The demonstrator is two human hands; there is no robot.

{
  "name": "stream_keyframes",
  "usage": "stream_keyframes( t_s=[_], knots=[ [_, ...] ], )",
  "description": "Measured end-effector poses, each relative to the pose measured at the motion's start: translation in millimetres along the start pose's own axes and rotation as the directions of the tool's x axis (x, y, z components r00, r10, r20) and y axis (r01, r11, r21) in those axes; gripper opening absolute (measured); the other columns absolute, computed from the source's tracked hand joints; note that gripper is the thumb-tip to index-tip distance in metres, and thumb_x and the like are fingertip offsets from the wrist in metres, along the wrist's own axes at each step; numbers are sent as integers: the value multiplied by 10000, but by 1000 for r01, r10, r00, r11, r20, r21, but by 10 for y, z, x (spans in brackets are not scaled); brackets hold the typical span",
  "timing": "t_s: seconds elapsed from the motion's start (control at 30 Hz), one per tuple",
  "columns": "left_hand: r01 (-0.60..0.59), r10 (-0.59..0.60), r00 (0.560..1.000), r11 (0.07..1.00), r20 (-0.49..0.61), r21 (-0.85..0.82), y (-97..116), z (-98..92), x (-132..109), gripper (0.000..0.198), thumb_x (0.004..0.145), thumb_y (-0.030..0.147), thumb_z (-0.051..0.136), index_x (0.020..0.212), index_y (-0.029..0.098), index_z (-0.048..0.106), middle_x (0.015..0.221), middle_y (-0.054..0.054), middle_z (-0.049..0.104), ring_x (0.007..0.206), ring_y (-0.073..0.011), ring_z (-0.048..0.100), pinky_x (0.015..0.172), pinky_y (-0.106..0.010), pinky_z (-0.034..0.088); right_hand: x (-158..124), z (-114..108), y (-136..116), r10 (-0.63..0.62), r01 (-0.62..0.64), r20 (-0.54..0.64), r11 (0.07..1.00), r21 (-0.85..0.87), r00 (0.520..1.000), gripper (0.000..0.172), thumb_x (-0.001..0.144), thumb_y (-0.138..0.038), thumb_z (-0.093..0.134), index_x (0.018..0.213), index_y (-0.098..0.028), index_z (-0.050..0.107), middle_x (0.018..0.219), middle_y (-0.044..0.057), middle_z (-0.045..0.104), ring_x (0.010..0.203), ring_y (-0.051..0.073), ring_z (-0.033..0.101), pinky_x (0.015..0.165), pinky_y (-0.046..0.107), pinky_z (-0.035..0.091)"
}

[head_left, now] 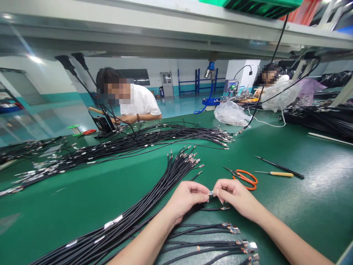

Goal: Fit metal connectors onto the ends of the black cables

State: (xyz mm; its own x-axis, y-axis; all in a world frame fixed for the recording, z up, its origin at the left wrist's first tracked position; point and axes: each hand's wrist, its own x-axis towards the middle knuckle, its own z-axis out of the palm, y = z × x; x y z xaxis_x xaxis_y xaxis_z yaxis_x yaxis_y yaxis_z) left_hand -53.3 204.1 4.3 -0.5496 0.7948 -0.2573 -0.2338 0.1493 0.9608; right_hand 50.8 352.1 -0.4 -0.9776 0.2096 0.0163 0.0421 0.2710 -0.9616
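Observation:
My left hand point(186, 200) and my right hand point(234, 195) meet over the green bench mat point(309, 209), their fingertips pinching a small metal connector point(211, 193) between them. Its attached wire is hard to make out behind my fingers. A thick bundle of black cables point(132, 217) runs up past my left wrist, its metal-tipped ends fanning out at the top point(184, 160). Below my hands lie several black cables with metal connectors point(234, 230). Orange-handled scissors point(244, 179) rest just beyond my right hand.
A wood-handled awl point(277, 174) and black tweezers point(280, 167) lie at right. Long cable bundles point(154, 141) spread across the bench's far side. A co-worker point(140, 103) sits beyond them, and another person point(268, 79) sits behind a white fan point(280, 96). A clear plastic bag point(231, 114) lies on the bench.

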Motion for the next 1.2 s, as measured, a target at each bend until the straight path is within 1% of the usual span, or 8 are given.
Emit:
stream_keyframes(
  t_s=[0.5, 0.73, 0.83, 0.9, 0.97, 1.03, 1.13, 1.2],
  knots=[
    [-25, 24, 999, 999, -21, -20, -11, 21, -23, 140, 548, 165, 729, 672, 118, 683, 527, 22, 595, 477, -53, 448, 497, -191, 303, 2, -4, 13, -2, 2, 11, 1000, 17, 1000, 179, 774, -278, 503, 639, -162, 526, 534, -46, 475, 515, 98, 435, 520, 221, 349],
    [-39, 39, 999, 999, -25, -28, 3, 38, -23, 138, 537, 171, 720, 655, 109, 681, 555, -2, 616, 484, -69, 459, 499, -207, 308, 11, 19, 28, 11, -11, 16, 1000, 23, 1000, 206, 772, -319, 514, 638, -163, 528, 523, -48, 470, 495, 98, 427, 506, 221, 346],
    [-9, 7, 998, 1000, -55, -22, 3, 39, -10, 198, 524, 202, 737, 690, 112, 677, 586, -17, 637, 483, -72, 465, 499, -210, 310, 20, 6, 17, 5, -4, 17, 999, -37, 1000, 222, 788, -330, 494, 635, -172, 518, 524, -42, 475, 502, 107, 437, 511, 228, 354],
    [2, -3, 996, 1000, -84, -14, -6, 29, 8, 226, 523, 234, 743, 698, 108, 676, 588, -25, 637, 473, -68, 451, 497, -212, 304, 27, -71, 44, -59, 46, -65, 982, -182, 996, 228, 814, -335, 458, 660, -181, 524, 588, -16, 522, 573, 133, 483, 568, 251, 389],
    [-3, 2, 995, 1000, -98, -4, -18, 12, 31, 228, 526, 260, 742, 676, 101, 679, 567, -18, 616, 462, -60, 424, 497, -213, 291, 32, -211, 119, -166, 45, -239, 896, -442, 957, 211, 834, -321, 423, 725, -188, 545, 721, 26, 581, 706, 176, 526, 673, 296, 410],
    [-11, 11, 996, 1000, -88, 0, -31, -8, 52, 221, 526, 276, 740, 648, 101, 680, 535, -2, 583, 451, -53, 398, 492, -215, 268, 37, -381, 240, -246, -94, -371, 710, -698, 895, 174, 826, -285, 423, 799, -185, 563, 817, 69, 598, 802, 228, 533, 738, 350, 403],
    [-4, 4, 998, 1000, -55, 3, -37, -24, 68, 227, 526, 306, 736, 617, 106, 679, 488, 20, 538, 426, -45, 344, 470, -223, 209, 45, -579, 445, -205, -300, -415, 428, -853, 887, 170, 785, -219, 451, 868, -153, 583, 830, 122, 596, 812, 277, 546, 732, 383, 409],
    [15, -15, 998, 1000, -53, 2, -29, -19, 66, 227, 516, 314, 734, 601, 111, 679, 462, 30, 517, 420, -44, 312, 468, -230, 186, 52, -637, 545, -149, -328, -407, 379, -865, 901, 200, 767, -161, 439, 900, -135, 585, 826, 134, 596, 797, 272, 565, 712, 366, 419]
  ],
)
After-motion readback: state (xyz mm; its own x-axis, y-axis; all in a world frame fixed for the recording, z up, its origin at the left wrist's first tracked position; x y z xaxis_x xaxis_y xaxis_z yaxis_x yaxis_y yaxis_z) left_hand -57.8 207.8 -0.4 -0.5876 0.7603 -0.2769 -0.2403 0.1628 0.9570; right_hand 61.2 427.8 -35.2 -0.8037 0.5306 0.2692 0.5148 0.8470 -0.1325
